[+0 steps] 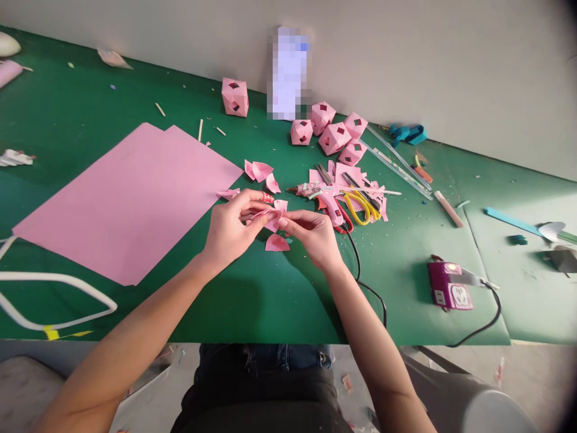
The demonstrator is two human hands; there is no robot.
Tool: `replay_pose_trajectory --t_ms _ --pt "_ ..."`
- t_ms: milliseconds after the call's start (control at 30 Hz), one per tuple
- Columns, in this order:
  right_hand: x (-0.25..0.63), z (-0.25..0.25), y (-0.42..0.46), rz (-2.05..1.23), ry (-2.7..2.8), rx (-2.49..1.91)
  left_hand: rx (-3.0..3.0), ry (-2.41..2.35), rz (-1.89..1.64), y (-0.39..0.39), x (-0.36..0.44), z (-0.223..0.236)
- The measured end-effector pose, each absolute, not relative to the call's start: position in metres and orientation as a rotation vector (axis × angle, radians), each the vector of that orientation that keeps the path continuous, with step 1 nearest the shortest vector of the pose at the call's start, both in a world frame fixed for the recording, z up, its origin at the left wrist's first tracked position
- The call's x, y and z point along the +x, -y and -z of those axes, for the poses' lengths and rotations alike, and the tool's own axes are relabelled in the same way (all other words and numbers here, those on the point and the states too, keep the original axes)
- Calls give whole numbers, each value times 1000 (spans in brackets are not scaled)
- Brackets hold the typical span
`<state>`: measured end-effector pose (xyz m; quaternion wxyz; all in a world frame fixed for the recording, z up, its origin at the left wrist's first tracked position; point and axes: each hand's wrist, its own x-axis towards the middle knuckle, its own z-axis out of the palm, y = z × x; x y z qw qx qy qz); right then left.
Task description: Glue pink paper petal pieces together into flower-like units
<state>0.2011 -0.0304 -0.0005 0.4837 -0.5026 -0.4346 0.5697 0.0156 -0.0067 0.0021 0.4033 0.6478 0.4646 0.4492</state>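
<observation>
Between my two hands is a small folded pink paper piece [267, 214], partly covered by fingers. My left hand [232, 227] pinches it from the left, with a red-and-white wrap around one fingertip. From the right, the thumb and fingers of my right hand [315, 236] close on its other edge. Just below lies a curved pink paper piece [276, 243]. More cut pink pieces [259, 171] lie beyond my left hand. To the right, a pink glue gun [331, 197] rests on paper scraps beside yellow-handled scissors [360, 207] and a red-handled tool [345, 224].
Large pink paper sheets [130, 204] cover the left side of the green table [216, 313]. Several pink paper shapes with diamond holes [334, 138] stand near the wall, beside a blurred-out upright screen [288, 72]. A purple power socket [449, 285] with a black cable sits right.
</observation>
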Motion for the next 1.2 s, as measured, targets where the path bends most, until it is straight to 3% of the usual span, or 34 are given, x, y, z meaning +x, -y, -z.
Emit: replay_pose_trajectory --t_ms 400,1200 --pt "193 6 36 -886 1311 -1419 1613 -1147 -1107 14 22 -8" --pt "203 4 31 -1149 1157 -1369 1447 -1030 -1160 12 21 -5"
